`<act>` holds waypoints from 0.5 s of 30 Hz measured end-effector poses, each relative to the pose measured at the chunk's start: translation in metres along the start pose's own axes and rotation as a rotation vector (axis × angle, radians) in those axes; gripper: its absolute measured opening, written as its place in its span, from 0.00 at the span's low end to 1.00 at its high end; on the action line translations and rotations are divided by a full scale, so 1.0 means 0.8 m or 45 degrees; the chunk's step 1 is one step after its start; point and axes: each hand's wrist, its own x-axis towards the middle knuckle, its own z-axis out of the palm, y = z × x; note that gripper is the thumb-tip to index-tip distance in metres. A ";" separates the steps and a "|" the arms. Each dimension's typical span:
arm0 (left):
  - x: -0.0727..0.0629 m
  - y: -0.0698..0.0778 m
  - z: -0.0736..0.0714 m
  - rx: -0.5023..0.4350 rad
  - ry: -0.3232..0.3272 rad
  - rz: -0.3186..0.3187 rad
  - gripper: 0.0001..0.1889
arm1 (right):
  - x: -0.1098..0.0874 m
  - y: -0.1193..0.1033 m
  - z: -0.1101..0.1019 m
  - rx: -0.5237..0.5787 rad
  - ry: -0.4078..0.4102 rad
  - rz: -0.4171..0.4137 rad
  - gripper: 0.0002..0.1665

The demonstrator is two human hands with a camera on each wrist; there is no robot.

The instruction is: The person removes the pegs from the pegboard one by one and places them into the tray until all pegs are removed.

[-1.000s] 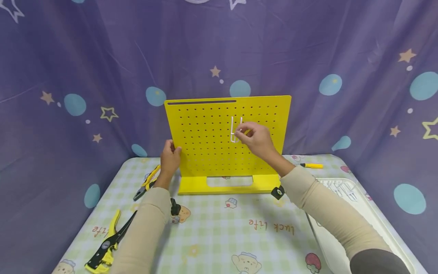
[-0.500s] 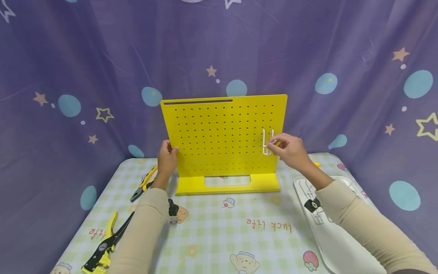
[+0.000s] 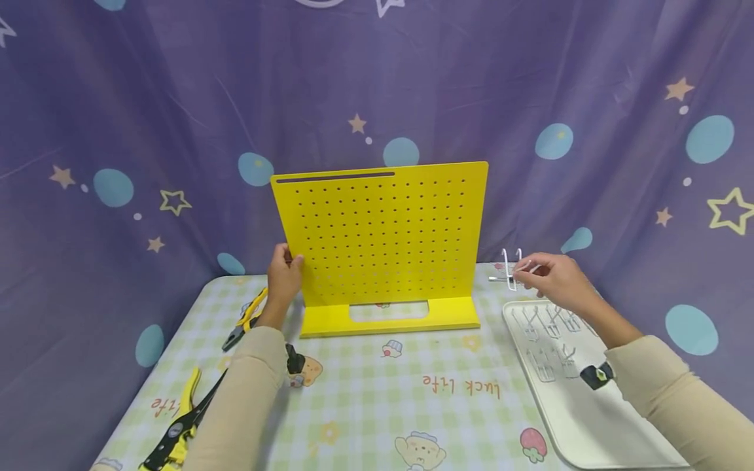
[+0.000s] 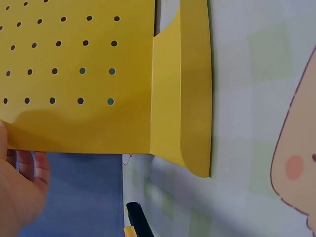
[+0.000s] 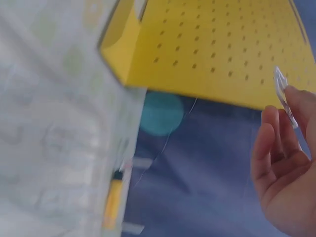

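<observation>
White hook (image 3: 511, 268) pinched in right hand (image 3: 556, 278)

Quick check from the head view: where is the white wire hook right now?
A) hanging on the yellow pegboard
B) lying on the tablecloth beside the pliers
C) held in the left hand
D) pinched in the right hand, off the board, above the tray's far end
D: the right hand pinches the white wire hook to the right of the yellow pegboard, above the white tray, while the left hand grips the board's edge.
</observation>
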 end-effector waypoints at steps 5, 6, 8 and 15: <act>-0.001 0.000 0.001 -0.005 -0.025 0.000 0.14 | -0.022 0.027 -0.017 -0.010 0.004 0.012 0.10; -0.001 0.000 0.001 -0.002 -0.031 -0.004 0.14 | -0.027 0.032 -0.020 -0.017 0.006 0.019 0.10; -0.001 0.000 0.000 0.006 -0.038 -0.003 0.15 | -0.035 0.042 -0.026 -0.025 0.005 0.038 0.11; 0.001 -0.001 -0.005 0.000 -0.057 0.002 0.17 | -0.060 0.077 -0.048 -0.072 -0.032 0.090 0.12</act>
